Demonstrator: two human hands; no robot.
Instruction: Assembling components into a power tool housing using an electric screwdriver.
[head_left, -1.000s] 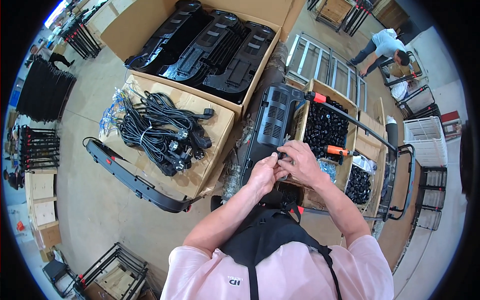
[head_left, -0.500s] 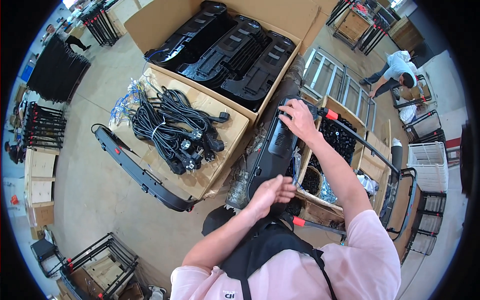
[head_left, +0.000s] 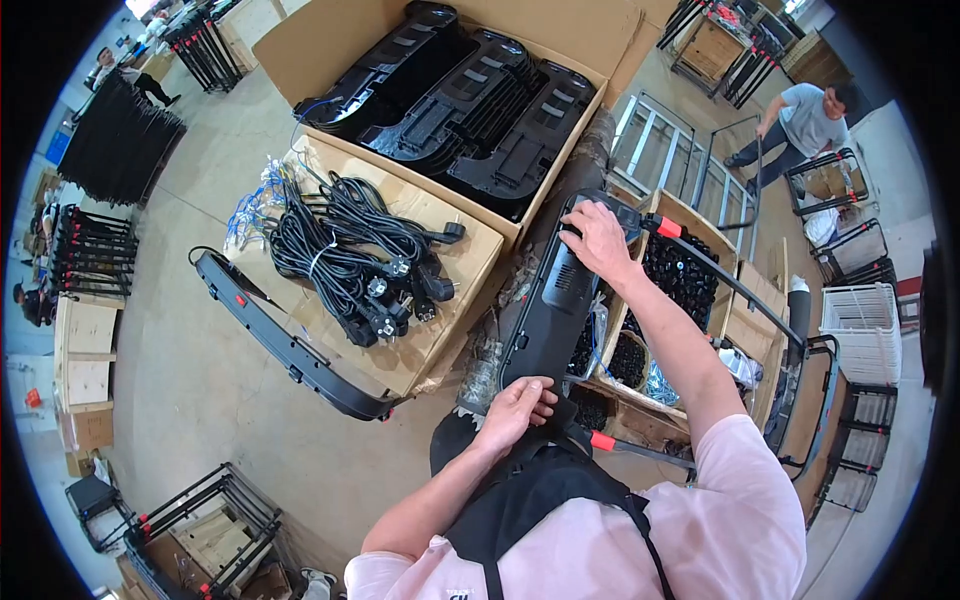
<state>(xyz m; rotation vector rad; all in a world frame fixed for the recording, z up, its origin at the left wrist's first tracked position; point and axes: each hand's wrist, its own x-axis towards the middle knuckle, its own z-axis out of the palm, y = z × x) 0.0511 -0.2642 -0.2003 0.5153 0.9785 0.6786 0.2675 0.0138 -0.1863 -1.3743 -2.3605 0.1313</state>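
Note:
A long black plastic housing [head_left: 548,315] with rounded ends and vent slots lies lengthwise before me. My right hand [head_left: 600,240] bears on its far end, fingers bent over the surface and gripping it. At the near end is my left hand [head_left: 518,412], thumb and forefinger pressed together against the housing's edge and the other fingers curled. What lies between those fingers, if anything, is hidden. Black bars with red sleeves extend rightward from both ends of the housing, the far red sleeve [head_left: 668,228] close to my right hand.
Left, bundled black power cords [head_left: 335,255] lie on a cardboard box [head_left: 440,345], beside a curved black frame [head_left: 290,350]. An open carton [head_left: 570,160] beyond holds black plastic shells. Wooden bins [head_left: 722,300] of small parts stand right. A person [head_left: 812,125] handles a frame at far right.
My left hand has come down and left to the housing's near edge, its fingers closing. My right hand stays at the far end. The person at far right has straightened up, holding a dark frame.

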